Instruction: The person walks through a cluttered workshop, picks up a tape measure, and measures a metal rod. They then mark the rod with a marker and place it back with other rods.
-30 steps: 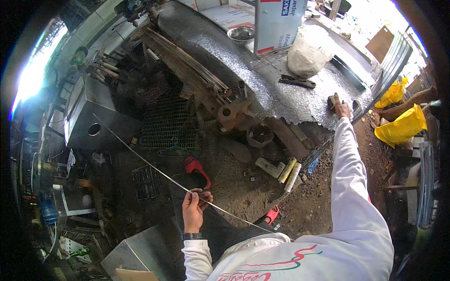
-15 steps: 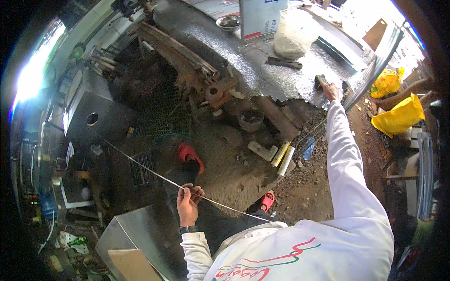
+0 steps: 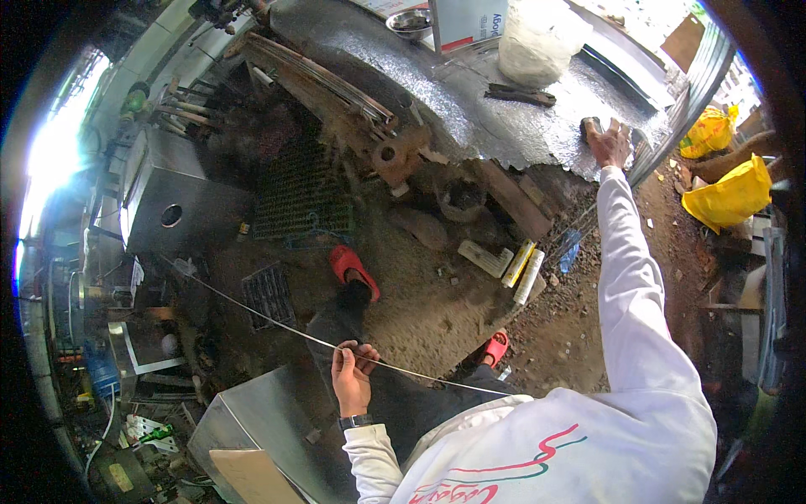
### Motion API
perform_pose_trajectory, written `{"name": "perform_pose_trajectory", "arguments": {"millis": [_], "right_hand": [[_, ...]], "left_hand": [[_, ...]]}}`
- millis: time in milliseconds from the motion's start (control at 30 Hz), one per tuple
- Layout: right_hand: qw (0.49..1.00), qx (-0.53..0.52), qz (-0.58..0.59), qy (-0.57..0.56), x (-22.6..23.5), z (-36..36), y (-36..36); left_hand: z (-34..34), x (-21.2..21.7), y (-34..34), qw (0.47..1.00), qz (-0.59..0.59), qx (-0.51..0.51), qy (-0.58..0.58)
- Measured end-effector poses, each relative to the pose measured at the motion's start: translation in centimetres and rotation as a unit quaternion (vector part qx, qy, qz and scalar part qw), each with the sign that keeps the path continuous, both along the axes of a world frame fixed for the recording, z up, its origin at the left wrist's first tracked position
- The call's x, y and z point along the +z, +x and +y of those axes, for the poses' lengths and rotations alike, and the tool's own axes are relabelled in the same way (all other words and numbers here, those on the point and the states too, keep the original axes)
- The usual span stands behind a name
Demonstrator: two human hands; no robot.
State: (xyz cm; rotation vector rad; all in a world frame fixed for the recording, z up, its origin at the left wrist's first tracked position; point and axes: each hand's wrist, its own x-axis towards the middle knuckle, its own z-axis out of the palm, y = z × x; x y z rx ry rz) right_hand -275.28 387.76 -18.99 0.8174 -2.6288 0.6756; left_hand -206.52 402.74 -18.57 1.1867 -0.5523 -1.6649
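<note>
A long thin pale rod (image 3: 252,307) runs slantwise across the lower middle, from the dark floor at the left to the front of my white sweatshirt. My left hand (image 3: 353,385) pinches it near its middle between thumb and fingers. Far off at the upper right, my right hand (image 3: 613,146) reaches onto a bench covered with silvery sheet (image 3: 470,126). The fingers there close over a small dark object (image 3: 589,128), mostly hidden, whose kind I cannot make out. Just left of that hand lies a dark, charred-looking piece (image 3: 520,95).
A white bulky bundle (image 3: 536,46) and a metal bowl (image 3: 409,23) sit on the bench. Yellow bags (image 3: 732,195) lie at the right. Grey metal boxes (image 3: 168,189) stand at the left, another (image 3: 252,420) near my left arm. White and yellow tubes (image 3: 527,277) lie on the ground.
The view has shifted slightly. My right hand has turned on the bench, its fingers now spread further over the dark object. My left hand keeps its pinch on the rod.
</note>
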Motion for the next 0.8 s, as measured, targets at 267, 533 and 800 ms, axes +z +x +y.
{"name": "perform_pose_trajectory", "arguments": {"millis": [267, 533, 800], "right_hand": [[0.894, 0.387, -0.138, -0.178, 3.5, -13.1, 25.8], [0.883, 0.396, -0.224, -0.115, 4.4, -17.6, 30.2], [0.864, 0.483, -0.138, -0.034, 5.3, -14.9, 27.8]], "left_hand": [[-0.9, -0.8, -1.2, 1.0, 0.011, 0.006, -0.002], [-1.5, -0.9, -1.5, 0.999, 0.029, -0.012, 0.014], [-3.1, -0.5, -2.5, 1.0, -0.005, -0.018, 0.002]]}}
